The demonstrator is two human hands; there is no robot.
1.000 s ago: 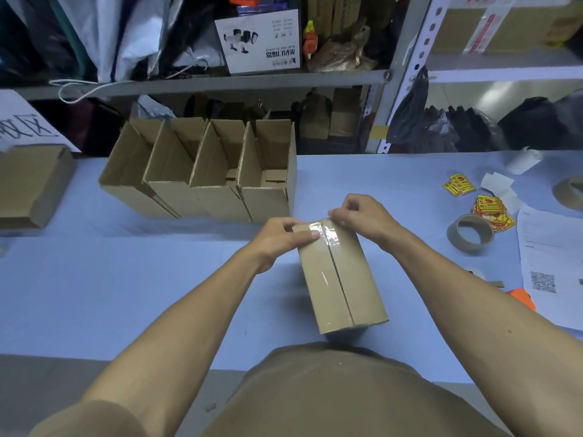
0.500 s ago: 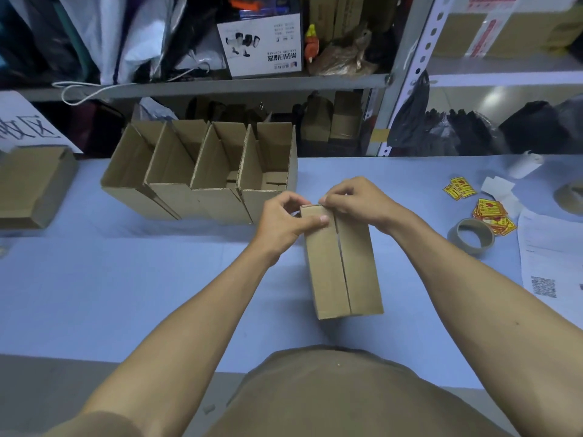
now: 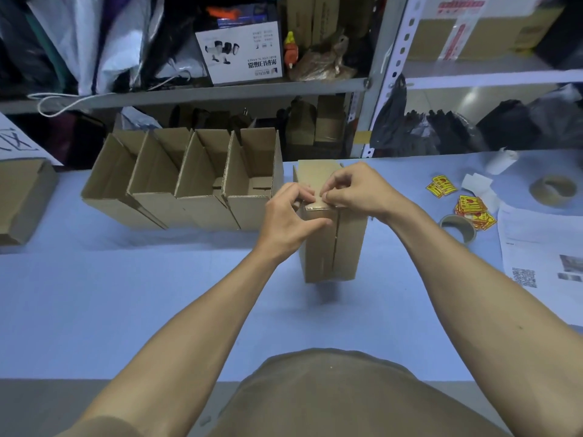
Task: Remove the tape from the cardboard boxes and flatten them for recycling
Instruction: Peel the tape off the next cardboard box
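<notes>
A person is standing at a pale blue table (image 3: 94, 310), seen from a head-worn camera looking down along two bare forearms. Both hands are working at the far top edge of a narrow brown cardboard box (image 3: 334, 244), which is standing slightly tilted on the table in the middle of the view, its two closed flaps meeting in a centre seam. The left hand (image 3: 288, 216) is gripping the box's upper left corner, thumb lying across the front face. The right hand (image 3: 353, 190) is pinching a glossy strip of clear tape (image 3: 317, 205) at that top edge with curled fingertips; how far the strip is lifting is hard to make out. Just to the left, touching or nearly touching the box, a row of four open cardboard boxes (image 3: 186, 181) is lying side by side with openings facing the camera, showing plain corrugated insides with folded bottom flaps and nothing else visible in them. Another cardboard box (image 3: 22, 200) is being cut off by the left edge. On the right of the table, a brown tape roll (image 3: 457, 230) is lying beside a scatter of yellow and red stickers (image 3: 473, 209), with a second tape roll (image 3: 552, 189) and printed paper sheets (image 3: 542, 247) running out of view. Behind, metal shelving (image 3: 220, 89) is holding a white printed product carton (image 3: 239, 52), dark bags and packages too shadowed to identify.
</notes>
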